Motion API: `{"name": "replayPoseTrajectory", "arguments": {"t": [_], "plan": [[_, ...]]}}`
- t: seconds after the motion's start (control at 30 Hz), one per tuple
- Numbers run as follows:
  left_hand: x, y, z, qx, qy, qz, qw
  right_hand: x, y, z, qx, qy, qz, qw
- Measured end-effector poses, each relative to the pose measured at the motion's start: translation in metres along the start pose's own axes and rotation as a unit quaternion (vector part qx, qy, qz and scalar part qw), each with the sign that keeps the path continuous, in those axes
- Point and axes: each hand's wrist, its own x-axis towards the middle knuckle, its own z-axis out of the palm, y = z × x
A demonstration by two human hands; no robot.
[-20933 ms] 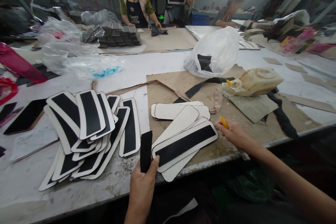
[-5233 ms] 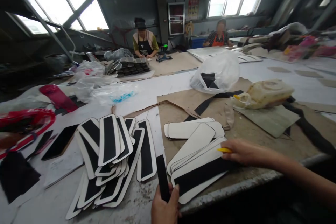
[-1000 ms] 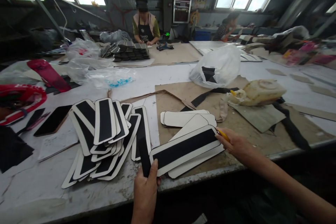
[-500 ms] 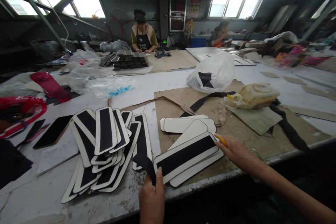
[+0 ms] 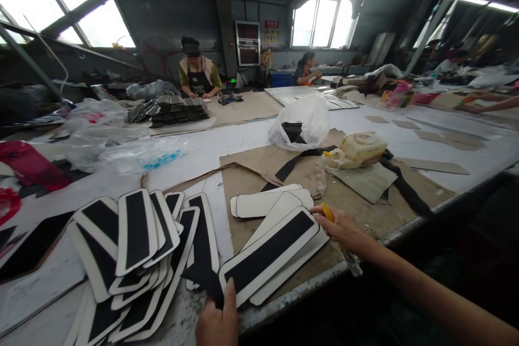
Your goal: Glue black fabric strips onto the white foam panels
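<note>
A white panel with a black strip (image 5: pixel 270 251) lies slanted over plain white panels (image 5: pixel 263 203) near the table's front edge. My left hand (image 5: pixel 219 316) pinches its lower left corner, thumb on top, beside a loose black strip end (image 5: pixel 205 281) that runs under the hand. At the panel's upper right corner is my right hand (image 5: pixel 338 227), fingers closed around a yellow-handled tool (image 5: pixel 327 212), its fingertips at the corner. A fanned pile of white panels with black strips (image 5: pixel 135 232) spreads to the left.
Brown board (image 5: pixel 239 167) lies beneath the panels. A yellowish plastic bottle (image 5: pixel 363 148) and a clear bag (image 5: pixel 302 121) stand behind. Plastic bags (image 5: pixel 97 135) and a dark flat object (image 5: pixel 36 243) are at left. A person (image 5: pixel 198 75) works across the table by dark stacks (image 5: pixel 178 109).
The view has swung right and tilted up, so the table contents appear further left. Both hands remain at the same panel's corners.
</note>
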Motion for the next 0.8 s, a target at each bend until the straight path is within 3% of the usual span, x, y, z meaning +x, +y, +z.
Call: {"name": "replayPoseTrajectory", "arguments": {"t": [0.1,0.23,0.33,0.47,0.63,0.8], "plan": [[-0.004,0.006,0.0,-0.048,0.005,-0.015,0.999,0.004,0.011,-0.004,-0.123,-0.008,-0.049,0.991],[-0.007,0.012,0.002,-0.1,0.018,-0.026,0.994,0.007,0.005,-0.006,-0.285,-0.075,-0.162,0.942],[-0.008,0.014,0.002,-0.124,0.0,-0.041,0.991,0.008,-0.012,0.004,-0.34,-0.158,-0.226,0.899],[-0.008,0.012,0.003,-0.193,-0.023,-0.047,0.98,0.015,-0.026,0.024,-0.381,-0.214,-0.268,0.859],[-0.009,0.007,0.007,-0.259,-0.019,-0.074,0.963,0.027,-0.019,0.031,-0.367,-0.235,-0.284,0.854],[-0.011,0.009,0.005,-0.383,-0.075,-0.127,0.912,0.036,-0.017,0.028,-0.326,-0.298,-0.241,0.864]]}}
